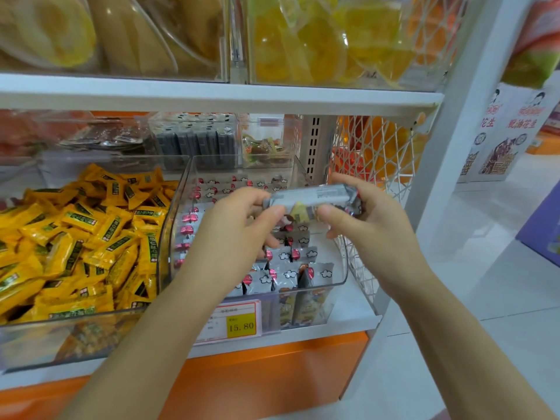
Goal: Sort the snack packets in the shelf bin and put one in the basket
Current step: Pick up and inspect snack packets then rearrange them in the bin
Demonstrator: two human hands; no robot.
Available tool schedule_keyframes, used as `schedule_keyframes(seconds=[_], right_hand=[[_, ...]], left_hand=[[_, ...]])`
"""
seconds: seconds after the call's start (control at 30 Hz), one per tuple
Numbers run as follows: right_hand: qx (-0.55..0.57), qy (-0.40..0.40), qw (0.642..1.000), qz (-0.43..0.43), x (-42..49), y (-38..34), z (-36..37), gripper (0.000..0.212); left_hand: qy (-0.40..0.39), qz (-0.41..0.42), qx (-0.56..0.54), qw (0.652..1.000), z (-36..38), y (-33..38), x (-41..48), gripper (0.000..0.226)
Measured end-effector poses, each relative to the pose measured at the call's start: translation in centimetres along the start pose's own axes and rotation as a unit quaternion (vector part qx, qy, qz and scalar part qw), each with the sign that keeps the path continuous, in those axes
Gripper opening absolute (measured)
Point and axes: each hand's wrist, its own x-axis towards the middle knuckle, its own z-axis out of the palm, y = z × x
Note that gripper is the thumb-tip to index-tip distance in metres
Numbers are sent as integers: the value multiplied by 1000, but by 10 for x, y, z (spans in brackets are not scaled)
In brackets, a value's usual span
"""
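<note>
At the far left, a heap of yellow foil snack packets with green labels [75,237] is held in a clear plastic bin [60,327] on the lower white shelf [354,319]. Just beside it, to the right, a second clear plastic shelf bin [344,268] is seen, and in it rows of small grey packets printed with red and white marks [288,275] are stood on edge. On its front wall a white and yellow price label reading 15.80 [239,324] is fixed.

Above this bin, the left hand [239,219] is raised, with the left end of a long grey and silver snack packet [309,200] pinched between its thumb below and its curled fingers [257,195] above. The packet is held level in the air over the rows of grey packets, apart from them. Its right end is gripped by the right hand [369,213], the thumb being pressed against the near side and the other fingers curled round the crumpled end. The print on the packet is too blurred to be read.

Further right, a white wire mesh panel [378,165] is set at the end of the shelf, and orange and red goods are dimly seen behind it, possibly bagged fruit snacks. Beyond it, a white upright post [454,116] is seen.
</note>
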Motion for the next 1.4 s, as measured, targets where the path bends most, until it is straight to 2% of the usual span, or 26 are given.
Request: schedule_keyframes(seconds=[0.03, 0.13, 0.2, 0.27, 0.4, 0.53, 0.67, 0.83, 0.93, 1.0, 1.1, 1.17, 1.3, 1.4], right_hand=[[-21, 27, 999, -9, 5, -1, -2, 50], [-76, 86, 993, -35, 27, -1, -1, 49], [-121, 86, 987, -61, 43, 1, 6, 42], [-193, 61, 976, -78, 60, 5, 16, 33], [-360, -31, 924, -122, 93, 11, 33, 23], [-490, -147, 851, -116, 118, 14, 45, 19], [-503, -252, 824, -62, 130, 20, 60, 20], [-500, -293, 814, -32, 140, 22, 67, 25], [-535, -347, 770, -12, 144, 23, 72, 24], [-552, -367, 749, 7, 144, 24, 74, 33], [-539, -362, 760, 21, 144, 20, 71, 43], [-522, -338, 783, 14, 146, 20, 70, 39], [-496, -211, 842, -16, 152, 20, 70, 29], [-513, -171, 840, -50, 159, 21, 76, 26]], left_hand=[[-1, 13, 46, 999, 2, -1, 8, 10], [-32, 46, 220, 974, 8, -11, 33, 33], [-91, 30, 331, 939, 14, -21, 46, 42], [-141, 9, 388, 911, 18, -32, 53, 55], [-187, -21, 413, 891, 23, -47, 56, 62], [-202, -35, 406, 891, 20, -52, 55, 64], [-203, -26, 402, 893, 17, -49, 54, 62], [-209, -28, 408, 888, 14, -47, 53, 62], [-213, -35, 408, 887, 11, -47, 52, 62], [-216, -39, 406, 887, 10, -48, 52, 62], [-217, -41, 399, 890, 9, -48, 52, 61], [-219, -43, 396, 891, 9, -47, 52, 61], [-215, -44, 395, 892, 7, -48, 51, 62], [-211, -47, 387, 896, 6, -47, 51, 61]])
